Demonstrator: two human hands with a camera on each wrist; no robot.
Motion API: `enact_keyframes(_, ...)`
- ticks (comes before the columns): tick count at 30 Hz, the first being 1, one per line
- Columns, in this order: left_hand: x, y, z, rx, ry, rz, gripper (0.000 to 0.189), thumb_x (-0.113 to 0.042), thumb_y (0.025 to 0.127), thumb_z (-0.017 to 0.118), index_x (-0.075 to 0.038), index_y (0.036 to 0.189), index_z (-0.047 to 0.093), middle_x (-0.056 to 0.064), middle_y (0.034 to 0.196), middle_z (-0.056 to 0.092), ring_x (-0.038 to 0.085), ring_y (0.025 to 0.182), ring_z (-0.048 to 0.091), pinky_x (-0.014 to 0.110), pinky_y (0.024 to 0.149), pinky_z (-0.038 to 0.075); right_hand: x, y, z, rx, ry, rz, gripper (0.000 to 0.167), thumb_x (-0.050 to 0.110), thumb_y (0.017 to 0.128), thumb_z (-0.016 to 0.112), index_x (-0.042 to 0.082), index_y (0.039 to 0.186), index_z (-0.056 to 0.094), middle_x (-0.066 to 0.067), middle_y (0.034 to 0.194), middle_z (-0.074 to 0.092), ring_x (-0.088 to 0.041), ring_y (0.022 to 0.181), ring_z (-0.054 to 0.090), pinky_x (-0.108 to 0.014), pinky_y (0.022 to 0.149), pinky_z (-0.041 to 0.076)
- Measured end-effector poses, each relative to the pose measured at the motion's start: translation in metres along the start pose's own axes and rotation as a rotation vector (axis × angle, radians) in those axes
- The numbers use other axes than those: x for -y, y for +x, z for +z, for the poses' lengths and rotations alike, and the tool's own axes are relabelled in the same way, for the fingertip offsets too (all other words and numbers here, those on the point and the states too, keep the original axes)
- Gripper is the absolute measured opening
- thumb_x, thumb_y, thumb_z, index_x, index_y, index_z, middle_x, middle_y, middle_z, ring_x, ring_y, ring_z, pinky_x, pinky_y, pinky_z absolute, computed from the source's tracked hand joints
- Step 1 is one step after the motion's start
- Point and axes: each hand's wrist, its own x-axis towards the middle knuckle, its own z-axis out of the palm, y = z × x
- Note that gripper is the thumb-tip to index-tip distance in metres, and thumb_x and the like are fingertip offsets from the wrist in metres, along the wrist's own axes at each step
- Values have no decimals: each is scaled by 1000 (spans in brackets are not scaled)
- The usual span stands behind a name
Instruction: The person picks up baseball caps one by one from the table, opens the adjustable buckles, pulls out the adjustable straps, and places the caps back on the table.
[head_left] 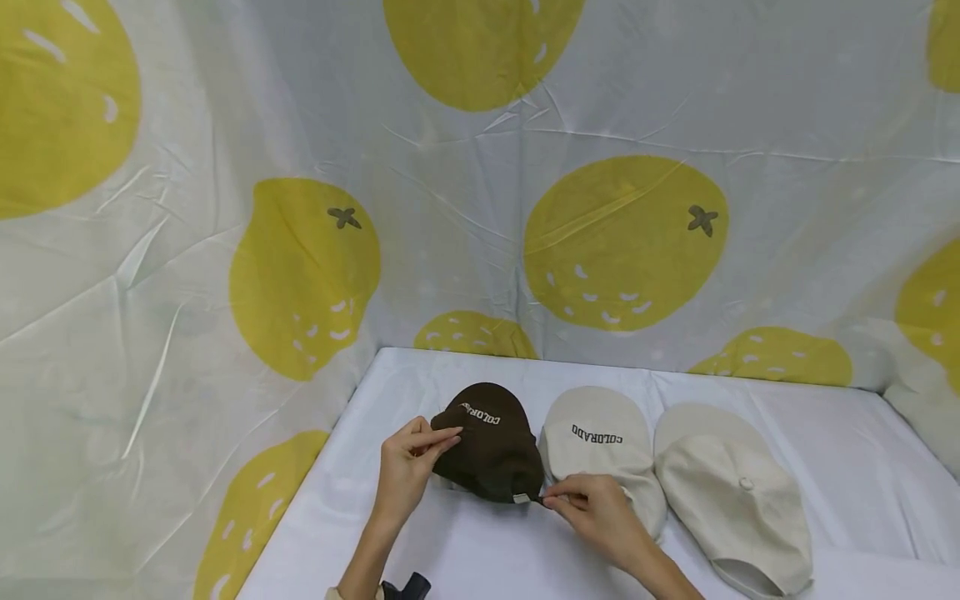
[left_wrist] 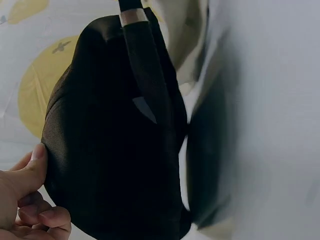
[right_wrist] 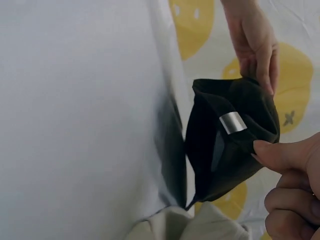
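A dark brown cap with COLORADO lettered on its front is at the left of a row of caps. My left hand pinches its fabric on the left side between thumb and fingers. My right hand pinches the end of the cap's back strap at its lower right. In the left wrist view the strap runs up to a metal buckle. The same buckle shows in the right wrist view, close to my right thumb. The cap's opening faces me.
Right of the brown cap lies a cream cap lettered COLORADO, partly behind my right hand. Farther right is a beige cap. All are on a white-covered table. A lemon-print curtain stands behind and along the left side.
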Motion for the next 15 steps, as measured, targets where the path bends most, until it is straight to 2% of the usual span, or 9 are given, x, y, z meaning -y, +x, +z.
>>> enact_keyframes(4,-12,5,-3,10,-41,-3,19,4,82,81,-4,98,84,6,68,46,3,67,37,11,70,53,16,-1,-8,-22,111,14,5,9,89,80,13,90,82,1,82,78,10,61,52,-16,54,49)
enact_keyframes(9,-26,10,-6,14,-42,-12,16,3,83,82,-4,97,84,6,67,45,4,67,38,10,63,46,35,-3,-17,-52,212,-20,5,11,89,80,14,93,82,-1,72,74,12,52,33,-16,45,38)
enact_keyframes(15,-42,12,-9,28,-42,-30,16,4,83,81,-3,97,84,8,69,50,6,67,46,14,58,41,53,-5,-30,-48,275,-39,8,9,91,78,12,97,82,-3,64,66,7,52,22,-19,43,31)
